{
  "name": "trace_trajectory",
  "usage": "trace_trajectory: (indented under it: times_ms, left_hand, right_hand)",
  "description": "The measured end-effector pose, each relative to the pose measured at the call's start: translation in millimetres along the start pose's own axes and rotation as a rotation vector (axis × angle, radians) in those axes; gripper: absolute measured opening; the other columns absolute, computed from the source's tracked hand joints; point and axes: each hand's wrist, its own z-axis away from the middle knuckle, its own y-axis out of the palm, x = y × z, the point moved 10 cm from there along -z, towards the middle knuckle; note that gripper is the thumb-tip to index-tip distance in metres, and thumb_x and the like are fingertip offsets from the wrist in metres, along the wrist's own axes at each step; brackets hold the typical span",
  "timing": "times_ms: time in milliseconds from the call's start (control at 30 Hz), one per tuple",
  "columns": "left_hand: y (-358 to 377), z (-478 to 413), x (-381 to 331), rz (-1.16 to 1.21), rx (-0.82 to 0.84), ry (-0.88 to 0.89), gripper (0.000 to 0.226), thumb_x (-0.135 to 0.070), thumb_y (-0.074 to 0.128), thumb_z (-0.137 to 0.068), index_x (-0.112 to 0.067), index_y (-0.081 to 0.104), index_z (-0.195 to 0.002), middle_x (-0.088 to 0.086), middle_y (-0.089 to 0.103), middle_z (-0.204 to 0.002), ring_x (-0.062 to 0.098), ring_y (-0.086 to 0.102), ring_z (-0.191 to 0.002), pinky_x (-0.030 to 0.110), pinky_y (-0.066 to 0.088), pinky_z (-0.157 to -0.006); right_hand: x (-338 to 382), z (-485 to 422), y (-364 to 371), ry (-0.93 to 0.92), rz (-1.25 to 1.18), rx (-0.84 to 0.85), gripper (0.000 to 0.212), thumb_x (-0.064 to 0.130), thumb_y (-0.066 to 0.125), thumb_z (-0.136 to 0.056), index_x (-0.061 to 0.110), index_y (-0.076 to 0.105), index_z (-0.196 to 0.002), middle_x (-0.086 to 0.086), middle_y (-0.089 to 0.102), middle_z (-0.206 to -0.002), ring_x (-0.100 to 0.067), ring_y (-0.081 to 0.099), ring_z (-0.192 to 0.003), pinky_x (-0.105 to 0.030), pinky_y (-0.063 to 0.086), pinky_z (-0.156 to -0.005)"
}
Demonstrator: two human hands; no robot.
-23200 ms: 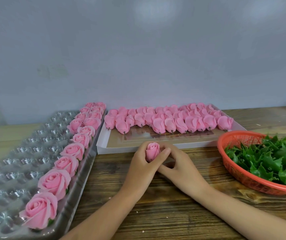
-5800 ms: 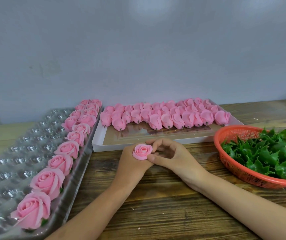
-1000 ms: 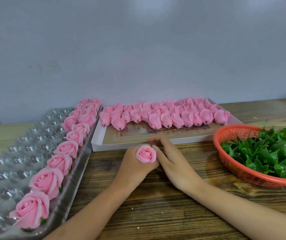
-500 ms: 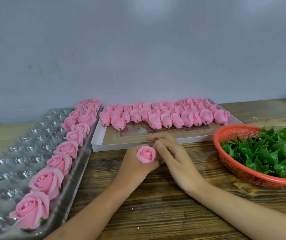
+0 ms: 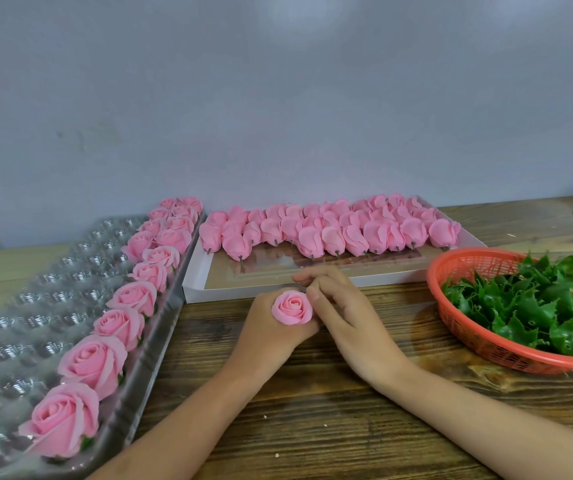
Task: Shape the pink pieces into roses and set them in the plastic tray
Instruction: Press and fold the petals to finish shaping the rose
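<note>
Hands first: our left hand (image 5: 271, 327) is closed around one pink rose (image 5: 292, 308), holding it from below with the flower facing up at us. Our right hand (image 5: 343, 313) sits just beside it, and its fingertips (image 5: 312, 295) press the outer petal on the right edge. It is curled, pinching at the petal, not holding the whole flower.

We think we are at the shaping step. The rose looks almost open, so it is nearly done. Next we must lift it gently, move it left, and sit it in a free cup of the plastic tray (image 5: 28, 292). A hard squeeze could crush the soft petals.

Now the big things. A plain grey wall (image 5: 278, 98) stands behind everything. The wooden worktop (image 5: 330, 427) has dark lines and a few tiny crumbs. The plastic tray lies at the left, with finished roses (image 5: 91, 362) along its right side and many cups bare. A white box (image 5: 229, 289) at the back holds closed pink pieces (image 5: 330, 230). A red basket (image 5: 465, 323) of green leaves (image 5: 534, 306) sits at the right.
</note>
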Motion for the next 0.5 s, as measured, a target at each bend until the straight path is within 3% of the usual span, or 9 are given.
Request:
trace_trajectory:
  times_ms: [100, 300, 433, 500]
  left_hand:
    - [-0.5, 0.3, 0.6, 0.011, -0.002, -0.002, 0.014, -0.004, 0.074, -0.075, -0.014, 0.066, -0.074, 0.001, 0.065, -0.068, 0.011, 0.06, -0.066, 0.022, 0.049, -0.063]
    - [0.2, -0.6, 1.3, -0.031, 0.015, 0.005, 0.01, -0.005, 0.076, -0.075, -0.009, 0.068, -0.079, 0.008, 0.068, -0.075, 0.022, 0.064, -0.074, 0.032, 0.054, -0.069]
    - [4.2, -0.5, -1.8, -0.063, 0.043, 0.03, 0.012, -0.006, 0.077, -0.074, -0.012, 0.067, -0.074, 0.005, 0.068, -0.072, 0.015, 0.063, -0.068, 0.025, 0.052, -0.063]
    - [4.2, -0.3, -1.3, -0.06, 0.039, 0.031, 0.009, -0.006, 0.076, -0.075, -0.007, 0.068, -0.075, 0.008, 0.067, -0.073, 0.018, 0.062, -0.069, 0.028, 0.051, -0.063]
  right_hand:
    - [-1.0, 0.1, 1.2, 0.006, 0.037, 0.014, 0.027, 0.01, 0.047, -0.103, 0.009, 0.06, -0.079, 0.004, 0.058, -0.115, 0.002, 0.052, -0.113, -0.011, 0.035, -0.094]
    - [-0.2, 0.8, -1.2, -0.012, 0.098, -0.017, 0.026, 0.012, 0.051, -0.101, 0.011, 0.059, -0.076, 0.007, 0.058, -0.113, 0.001, 0.052, -0.112, -0.012, 0.038, -0.093]
    - [1.7, 2.7, -2.3, -0.054, 0.225, -0.034, 0.024, 0.019, 0.053, -0.095, 0.016, 0.053, -0.071, 0.011, 0.057, -0.113, 0.001, 0.053, -0.112, -0.016, 0.042, -0.09]
    - [1.5, 3.0, -3.1, -0.061, 0.263, -0.044, 0.024, 0.025, 0.051, -0.093, 0.014, 0.052, -0.072, 0.009, 0.057, -0.113, 0.001, 0.052, -0.112, -0.018, 0.042, -0.09]
